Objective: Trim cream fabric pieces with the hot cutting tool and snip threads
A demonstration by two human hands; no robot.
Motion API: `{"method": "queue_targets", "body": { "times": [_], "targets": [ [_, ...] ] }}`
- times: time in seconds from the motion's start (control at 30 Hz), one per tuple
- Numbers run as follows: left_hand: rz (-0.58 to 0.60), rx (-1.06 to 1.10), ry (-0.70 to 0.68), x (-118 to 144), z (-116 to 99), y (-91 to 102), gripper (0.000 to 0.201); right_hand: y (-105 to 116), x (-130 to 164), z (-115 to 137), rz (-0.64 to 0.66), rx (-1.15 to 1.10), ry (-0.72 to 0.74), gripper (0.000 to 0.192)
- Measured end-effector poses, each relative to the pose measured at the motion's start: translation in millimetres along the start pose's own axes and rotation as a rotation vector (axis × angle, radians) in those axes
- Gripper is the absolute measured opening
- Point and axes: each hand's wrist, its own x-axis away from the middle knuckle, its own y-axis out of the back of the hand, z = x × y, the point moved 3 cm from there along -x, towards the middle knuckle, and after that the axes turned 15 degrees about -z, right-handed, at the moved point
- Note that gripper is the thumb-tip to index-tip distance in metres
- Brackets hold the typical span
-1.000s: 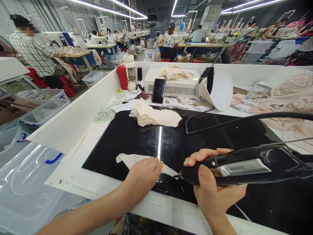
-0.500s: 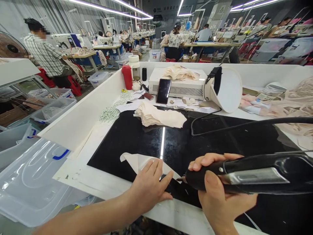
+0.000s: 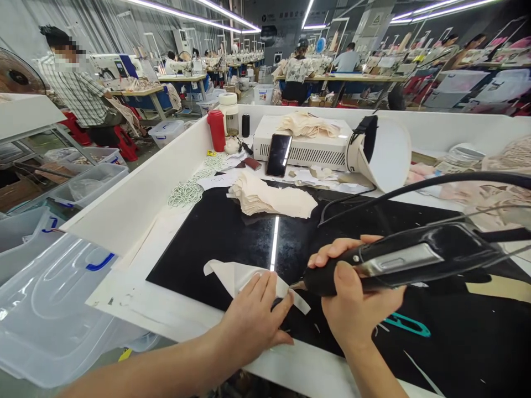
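My left hand (image 3: 259,309) lies with fingers stretched out, pressing a pale piece of fabric (image 3: 228,275) onto the black mat (image 3: 194,237). The thumb points right, near the mat's front edge. My right hand (image 3: 357,298) is wrapped round a black corded handheld power tool (image 3: 415,260). The tool's thin metal tip touches or nearly touches the fabric's right part, just beyond my left fingers; the exact contact is too small to tell. Farther back on the mat rests a stack of cream fabric pieces (image 3: 269,196).
A white vented box (image 3: 298,145) with fabric on top stands behind a phone (image 3: 277,155). The tool's black cable (image 3: 435,179) arcs across the right. A teal tool (image 3: 409,324) lies below my right forearm's side. A white lampshade-like cone (image 3: 385,152) and a red cup (image 3: 216,130) stand farther back.
My right hand and the power tool have moved left and slightly up, the tip now farther left along the fabric. The teal tool has come into view. My left hand stays in place.
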Motion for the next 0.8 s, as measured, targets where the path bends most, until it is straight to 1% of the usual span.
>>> {"method": "queue_targets", "body": {
  "times": [0.17, 0.37, 0.53, 0.8],
  "targets": [
    [-0.019, 0.018, 0.004, -0.1, 0.5, 0.1, 0.089, 0.0, 2.2, -3.5, 0.009, 0.008, 0.003, 0.038],
    [0.004, 0.031, 0.008, 1.6, 1.1, -0.4, 0.089, -0.6, 2.1, -3.5, 0.006, 0.007, -0.001, 0.038],
    [-0.009, 0.033, 0.006, 1.8, 2.8, -0.4, 0.089, -1.5, 2.9, -4.4, 0.012, -0.014, 0.022, 0.038],
    [0.01, 0.043, -0.011, 5.9, 6.0, -0.5, 0.086, -9.4, 2.0, -7.7, -0.032, -0.032, -0.013, 0.038]
  ]
}}
